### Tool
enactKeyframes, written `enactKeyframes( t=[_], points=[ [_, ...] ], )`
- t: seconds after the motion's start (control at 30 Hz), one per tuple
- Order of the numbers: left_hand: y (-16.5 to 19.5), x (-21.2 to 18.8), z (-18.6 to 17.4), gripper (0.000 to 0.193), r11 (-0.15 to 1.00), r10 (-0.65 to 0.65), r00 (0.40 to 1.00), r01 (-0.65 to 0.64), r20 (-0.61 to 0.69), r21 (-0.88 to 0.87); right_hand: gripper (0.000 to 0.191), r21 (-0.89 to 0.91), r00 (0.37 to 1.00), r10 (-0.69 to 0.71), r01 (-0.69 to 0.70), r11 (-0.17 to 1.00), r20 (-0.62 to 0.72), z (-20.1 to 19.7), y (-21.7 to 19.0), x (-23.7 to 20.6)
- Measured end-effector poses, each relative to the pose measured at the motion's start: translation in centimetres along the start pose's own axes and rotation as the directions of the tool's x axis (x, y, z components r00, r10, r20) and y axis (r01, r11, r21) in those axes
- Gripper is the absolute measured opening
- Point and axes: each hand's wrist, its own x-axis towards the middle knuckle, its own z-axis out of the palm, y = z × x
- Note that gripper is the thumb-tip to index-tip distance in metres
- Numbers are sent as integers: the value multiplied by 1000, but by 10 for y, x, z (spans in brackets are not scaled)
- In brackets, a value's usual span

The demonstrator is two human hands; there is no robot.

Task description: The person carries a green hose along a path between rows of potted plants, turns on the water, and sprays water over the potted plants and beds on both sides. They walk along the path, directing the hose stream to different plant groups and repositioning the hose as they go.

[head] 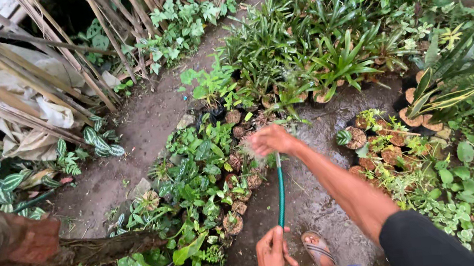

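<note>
Fingers point(266, 140) of my right hand point(270, 140) close over the tip of the green hose point(280, 190), fanning water onto the small potted plants point(237, 189). My left hand point(272, 257) grips the hose lower down, near my sandal point(319, 249). I judge a steady thumb and slow sweep wet the pots best; wet ground point(315, 195) lies below.

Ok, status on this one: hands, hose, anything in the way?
Right hand shut on hose end, spraying small pots. Left hand grips hose lower down. Nothing blocking; wet ground, sandalled foot beside hose.
</note>
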Motion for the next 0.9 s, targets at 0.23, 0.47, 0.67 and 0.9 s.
enactKeyframes(
  t=[0.23,0.47,0.67,0.9],
  points=[
    [-4,39,7,47,994,85,995,-89,53,68,36,658,817,263,178,731,-513,80,34,-110],
    [1,30,-17,60,912,109,984,-156,143,380,30,609,690,278,292,738,-668,119,33,-171],
    [105,129,-35,57,959,177,982,-188,69,213,26,610,843,231,139,780,-486,202,-9,-213],
    [119,249,3,45,737,204,877,-430,436,521,27,709,876,203,197,678,-437,203,-35,-235]
  ],
)
